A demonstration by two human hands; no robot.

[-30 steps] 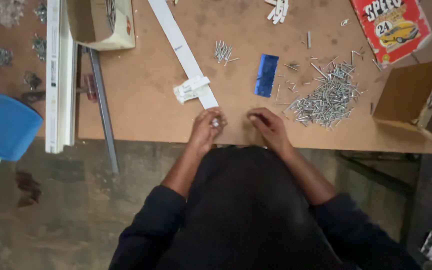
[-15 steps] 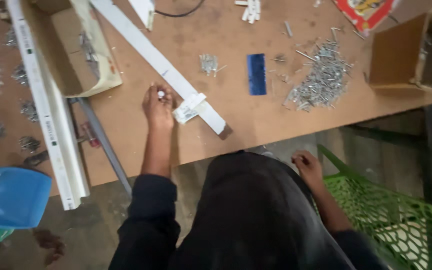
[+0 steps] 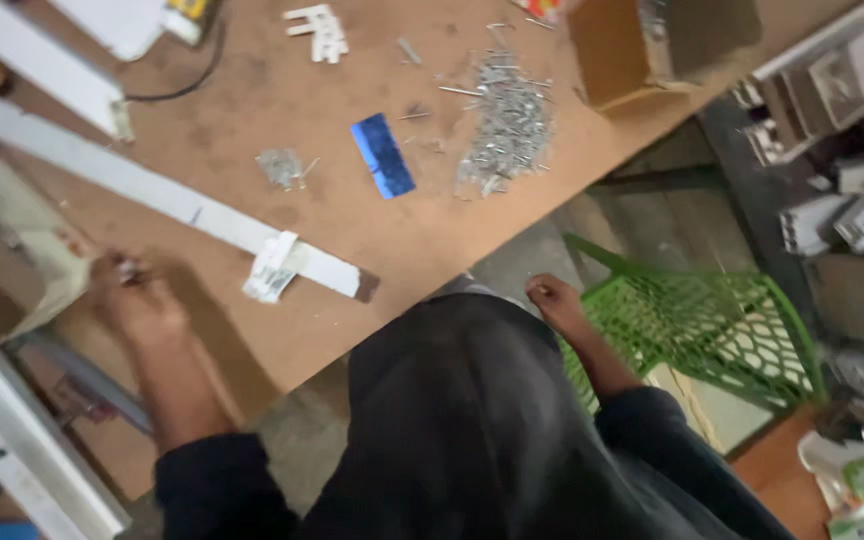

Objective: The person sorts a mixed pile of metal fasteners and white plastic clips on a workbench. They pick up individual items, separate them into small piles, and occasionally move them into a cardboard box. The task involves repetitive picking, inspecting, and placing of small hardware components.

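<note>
Left hand (image 3: 142, 300), fingers pinched on small silvery metal bits (image 3: 130, 268), rests on the brown fibreboard worktop (image 3: 282, 70) just left of the long white plastic strip (image 3: 152, 195), which slants up-left; right hand (image 3: 552, 300) hangs loosely curled, empty, off the edge.

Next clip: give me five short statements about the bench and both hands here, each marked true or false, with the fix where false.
1. The left hand rests on the wooden tabletop. True.
2. The right hand is digging into the pile of metal pins. False: it is off the table, by the green mesh basket.
3. A blue strip lies left of the pin pile. True.
4. The basket stands on the table. False: it is beside and below it.
5. A white rail lies across the table. True.
</note>
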